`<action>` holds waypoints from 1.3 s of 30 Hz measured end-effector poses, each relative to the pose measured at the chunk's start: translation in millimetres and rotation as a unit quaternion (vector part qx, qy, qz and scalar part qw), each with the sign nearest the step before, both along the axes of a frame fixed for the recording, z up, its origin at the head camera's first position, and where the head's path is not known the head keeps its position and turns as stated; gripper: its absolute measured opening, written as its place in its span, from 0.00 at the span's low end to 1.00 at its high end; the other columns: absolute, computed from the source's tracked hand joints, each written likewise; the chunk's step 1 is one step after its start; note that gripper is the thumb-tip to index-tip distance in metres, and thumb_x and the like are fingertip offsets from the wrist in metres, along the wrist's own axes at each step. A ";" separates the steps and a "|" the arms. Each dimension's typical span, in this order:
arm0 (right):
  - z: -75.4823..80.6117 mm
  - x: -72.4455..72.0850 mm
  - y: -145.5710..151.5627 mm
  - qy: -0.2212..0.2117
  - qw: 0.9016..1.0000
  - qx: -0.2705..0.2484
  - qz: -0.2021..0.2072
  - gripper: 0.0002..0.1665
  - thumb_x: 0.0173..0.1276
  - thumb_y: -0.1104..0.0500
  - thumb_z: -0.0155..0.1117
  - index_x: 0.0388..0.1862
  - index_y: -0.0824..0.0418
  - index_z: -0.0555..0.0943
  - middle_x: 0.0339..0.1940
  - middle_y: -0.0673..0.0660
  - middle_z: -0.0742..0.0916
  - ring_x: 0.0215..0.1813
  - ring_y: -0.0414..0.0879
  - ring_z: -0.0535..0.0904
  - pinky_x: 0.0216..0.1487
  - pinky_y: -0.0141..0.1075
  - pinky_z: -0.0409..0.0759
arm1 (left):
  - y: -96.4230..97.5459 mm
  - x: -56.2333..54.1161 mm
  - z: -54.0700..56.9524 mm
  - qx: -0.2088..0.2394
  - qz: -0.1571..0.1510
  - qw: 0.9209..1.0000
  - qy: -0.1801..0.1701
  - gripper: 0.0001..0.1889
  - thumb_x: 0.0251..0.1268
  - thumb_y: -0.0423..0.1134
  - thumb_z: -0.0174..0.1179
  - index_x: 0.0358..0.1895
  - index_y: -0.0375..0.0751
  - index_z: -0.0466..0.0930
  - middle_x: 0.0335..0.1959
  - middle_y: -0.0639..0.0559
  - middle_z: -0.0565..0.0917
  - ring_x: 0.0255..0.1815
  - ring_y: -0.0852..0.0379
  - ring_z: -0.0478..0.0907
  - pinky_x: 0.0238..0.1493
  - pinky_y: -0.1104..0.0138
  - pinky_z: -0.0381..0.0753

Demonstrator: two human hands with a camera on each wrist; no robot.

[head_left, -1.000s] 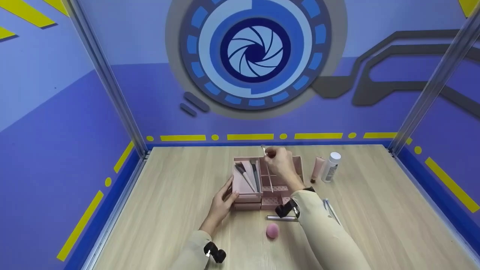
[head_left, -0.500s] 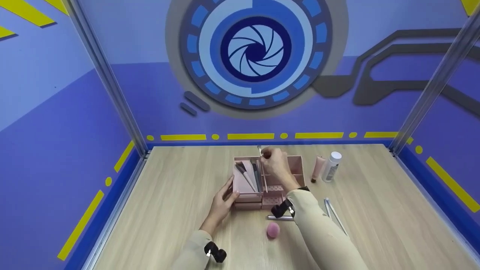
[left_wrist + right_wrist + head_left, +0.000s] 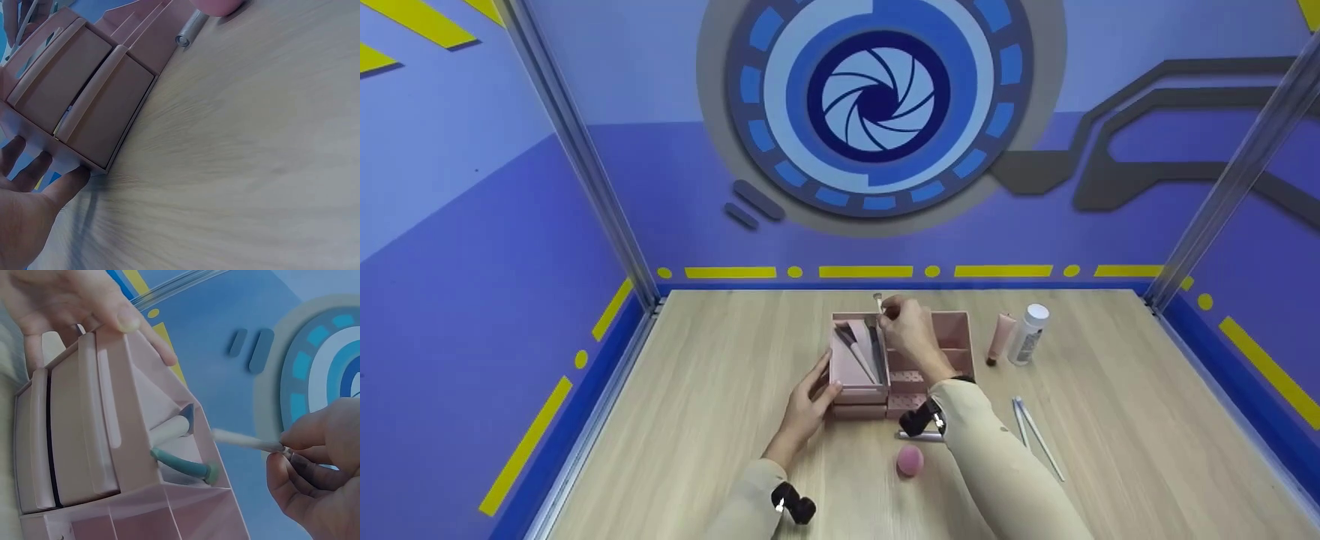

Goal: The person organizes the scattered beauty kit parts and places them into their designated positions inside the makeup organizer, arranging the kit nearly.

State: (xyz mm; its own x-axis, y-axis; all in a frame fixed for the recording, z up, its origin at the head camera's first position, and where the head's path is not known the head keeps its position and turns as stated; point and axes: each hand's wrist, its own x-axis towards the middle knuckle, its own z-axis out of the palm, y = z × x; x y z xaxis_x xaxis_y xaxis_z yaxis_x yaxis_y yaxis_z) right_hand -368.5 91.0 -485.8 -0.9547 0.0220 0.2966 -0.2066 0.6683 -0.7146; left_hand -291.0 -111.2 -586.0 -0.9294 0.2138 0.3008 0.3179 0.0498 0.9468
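A pink makeup organizer [image 3: 861,400] with drawers stands toward the back of the table. My left hand [image 3: 804,411] rests on its left side, with the thumb at the front corner and fingers fairly straight. Between thumb and fingertips, my right hand [image 3: 911,334] pinches a makeup brush [image 3: 244,440], whose pale handle points down at the organizer's upper left compartment. In the right wrist view the handle's end is near that compartment's rim. Inside the compartment lie other brushes, among them a white-handled brush [image 3: 170,431] and a teal one [image 3: 183,465].
A pink makeup sponge [image 3: 910,461] and a silver tube [image 3: 915,435] lie in front of the organizer. To its right are a pink squeeze tube [image 3: 1001,337], a white-capped bottle [image 3: 1029,337] and two thin sticks [image 3: 1041,440].
My right hand has shifted a little left with the brush, from over the middle of the organizer toward its left compartment. The left hand keeps its place on the side.
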 end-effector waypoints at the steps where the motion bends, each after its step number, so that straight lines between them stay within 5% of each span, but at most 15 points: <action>1: -0.6 0.0 0.1 0.002 1.000 0.000 0.002 0.12 0.62 0.62 0.66 0.44 0.66 0.85 0.34 0.58 0.89 0.38 0.50 0.85 0.42 0.43 0.85 | 0.1 -0.2 0.1 0.001 0.001 1.000 -0.001 0.32 0.72 0.34 0.55 0.75 0.33 0.55 0.76 0.38 0.57 0.74 0.41 0.60 0.74 0.53 0.62; 14: -6.5 0.9 7.8 -0.002 1.000 -0.006 -0.006 0.13 0.61 0.61 0.67 0.43 0.66 0.85 0.35 0.59 0.89 0.39 0.51 0.84 0.44 0.43 0.84 | 0.8 0.1 -0.3 0.006 0.003 1.000 -0.012 0.32 0.71 0.33 0.55 0.75 0.33 0.55 0.76 0.37 0.57 0.74 0.40 0.61 0.72 0.62 0.64; 39: -5.8 8.9 31.3 -0.002 1.000 0.003 -0.018 0.15 0.61 0.59 0.67 0.45 0.64 0.85 0.36 0.57 0.88 0.39 0.50 0.83 0.44 0.43 0.83 | 0.7 -0.2 -0.4 0.005 0.001 1.000 -0.011 0.32 0.72 0.33 0.55 0.75 0.34 0.55 0.76 0.38 0.58 0.75 0.42 0.60 0.73 0.62 0.63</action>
